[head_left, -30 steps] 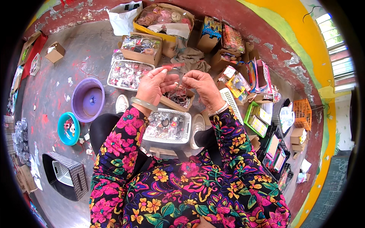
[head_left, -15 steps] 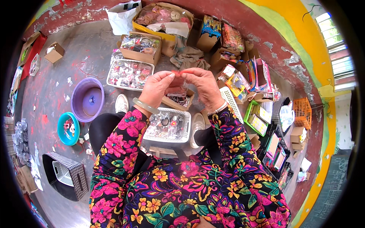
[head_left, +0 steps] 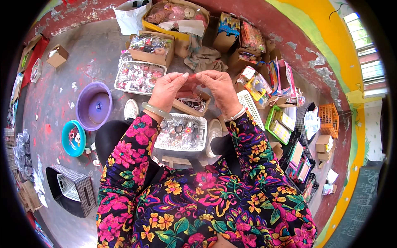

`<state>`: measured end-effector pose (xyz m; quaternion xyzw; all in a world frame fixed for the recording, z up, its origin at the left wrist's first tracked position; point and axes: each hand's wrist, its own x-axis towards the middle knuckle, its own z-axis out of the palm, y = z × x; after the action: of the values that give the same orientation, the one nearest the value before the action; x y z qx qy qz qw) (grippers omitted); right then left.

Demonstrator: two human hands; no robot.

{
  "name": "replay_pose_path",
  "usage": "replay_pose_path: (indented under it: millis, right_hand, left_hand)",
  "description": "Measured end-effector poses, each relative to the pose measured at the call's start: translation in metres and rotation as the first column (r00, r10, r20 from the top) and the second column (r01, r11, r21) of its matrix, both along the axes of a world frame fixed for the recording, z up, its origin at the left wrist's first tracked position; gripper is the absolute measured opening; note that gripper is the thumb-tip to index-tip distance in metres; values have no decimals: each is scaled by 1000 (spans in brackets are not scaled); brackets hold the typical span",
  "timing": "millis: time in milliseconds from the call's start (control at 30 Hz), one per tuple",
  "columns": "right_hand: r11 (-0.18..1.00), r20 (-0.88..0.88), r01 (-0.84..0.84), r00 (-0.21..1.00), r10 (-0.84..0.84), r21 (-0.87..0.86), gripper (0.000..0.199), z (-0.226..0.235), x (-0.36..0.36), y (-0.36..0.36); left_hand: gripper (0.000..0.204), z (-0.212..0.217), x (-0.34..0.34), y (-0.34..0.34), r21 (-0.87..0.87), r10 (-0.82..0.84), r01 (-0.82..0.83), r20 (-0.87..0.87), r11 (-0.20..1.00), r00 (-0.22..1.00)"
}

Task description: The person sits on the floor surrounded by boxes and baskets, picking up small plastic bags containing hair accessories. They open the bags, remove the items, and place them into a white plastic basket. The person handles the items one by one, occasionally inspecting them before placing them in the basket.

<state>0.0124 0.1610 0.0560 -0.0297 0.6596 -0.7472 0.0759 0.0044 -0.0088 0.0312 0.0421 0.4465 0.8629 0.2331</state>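
My left hand (head_left: 168, 90), with a pale bangle at its wrist, and my right hand (head_left: 221, 89), with a white band, are raised close together in front of me. Thumbs and forefingers pinch a thin, sheer red piece (head_left: 191, 84) that stretches between them; its exact kind is hard to make out. Below the hands, a small cardboard box (head_left: 185, 109) contains dark packets. Nearer, between my feet, stands a white plastic basket (head_left: 202, 139) of clear-wrapped small items.
To the left are a purple basin (head_left: 82, 118), a teal basin (head_left: 65, 138) and a checked fabric bin (head_left: 87, 194). Ahead stand another white basket (head_left: 126, 87) and cardboard boxes of goods. At right, a green basket (head_left: 269, 128) and an orange crate (head_left: 329, 120) line the wall.
Both hands have shifted slightly, and their fingertips are a little farther apart, with the red piece still pinched between them. The view has tilted a little.
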Motion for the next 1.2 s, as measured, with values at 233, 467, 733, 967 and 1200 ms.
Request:
replay_pose_path:
  millis: [233, 467, 733, 967, 1200]
  right_hand:
    - [995, 144, 3, 989, 12, -104, 16, 7, 0, 0]
    - [986, 206, 118, 974, -92, -118, 17, -1, -1, 1]
    - [937, 282, 221, 949, -142, -271, 19, -8, -9, 12]
    - [817, 385, 391, 894, -228, -424, 19, -23, -16, 18]
    - [802, 394, 325, 911, -123, -501, 24, -20, -9, 1]
  left_hand:
    - [22, 1, 0, 1, -13, 57, -56, 40, 998, 998]
    - [24, 6, 0, -2, -25, 0, 4, 156, 1000, 988]
    - [23, -14, -4, 6, -88, 14, 5, 216, 996, 976]
    - [16, -9, 5, 13, -21, -85, 91, 205, 996, 975]
    - [10, -5, 0, 9, -166, 133, -126, 32, 978, 991]
